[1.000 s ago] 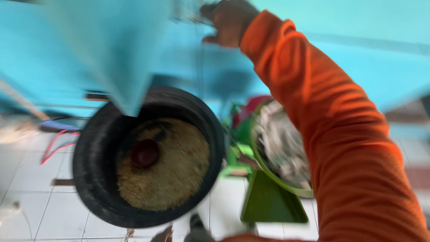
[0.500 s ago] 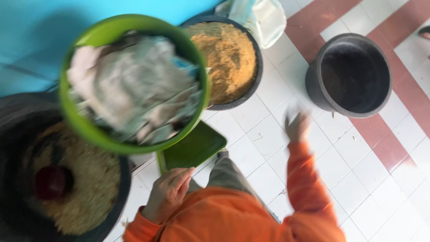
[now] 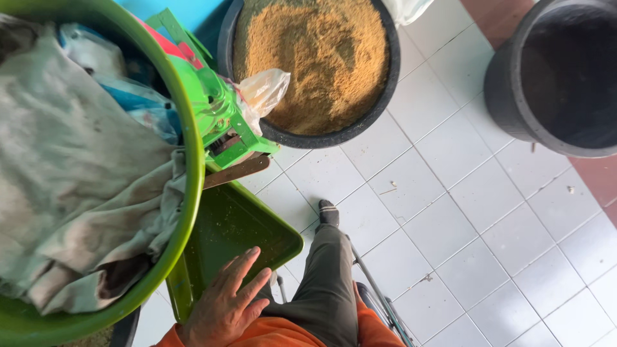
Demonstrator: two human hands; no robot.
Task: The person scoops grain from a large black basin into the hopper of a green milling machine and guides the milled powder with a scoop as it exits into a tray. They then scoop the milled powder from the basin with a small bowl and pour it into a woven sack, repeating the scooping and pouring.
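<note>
- The left hand (image 3: 226,302) lies flat, fingers spread, on the edge of the green tray (image 3: 247,234) on the floor.
- The right hand is out of view.
- Lifting the tray likely needs fingers curled around its rim.
- A tub of brown grain (image 3: 315,61) stands nearby.

Green plastic tray (image 3: 234,234) under a resting hand (image 3: 225,305).
The rectangular, shallow tray lies tilted at seven o'clock in view, its inside dusted with what may be grain specks, partly tucked beneath a large green basin.
</note>
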